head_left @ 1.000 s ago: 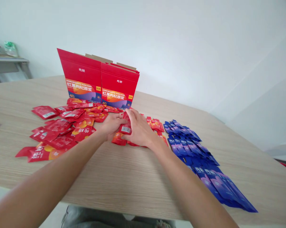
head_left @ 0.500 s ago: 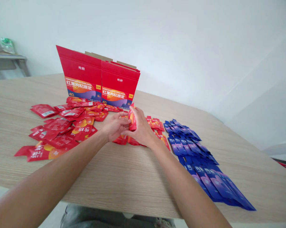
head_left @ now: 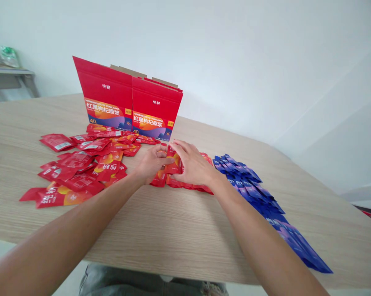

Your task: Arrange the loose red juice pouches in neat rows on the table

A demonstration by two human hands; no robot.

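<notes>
My left hand (head_left: 150, 163) and my right hand (head_left: 192, 165) meet over a short row of red sachets (head_left: 185, 184) at the middle of the wooden table (head_left: 160, 230). Both pinch one red-orange sachet (head_left: 173, 163), which lies low on that row. The right hand's fingers spread over the row's right part and hide it. A loose heap of red sachets (head_left: 80, 168) lies to the left of my left hand. Two red cartons (head_left: 128, 105) stand upright behind the heap.
A long overlapping row of blue sachets (head_left: 259, 201) runs from the table's middle right toward the near right edge, under my right forearm. A grey side table (head_left: 9, 78) with bags stands at the far left. The white wall is close behind.
The sachet held upright between both hands half a second ago has been brought down flat onto the red row. My right hand has moved right and spread over the row.
</notes>
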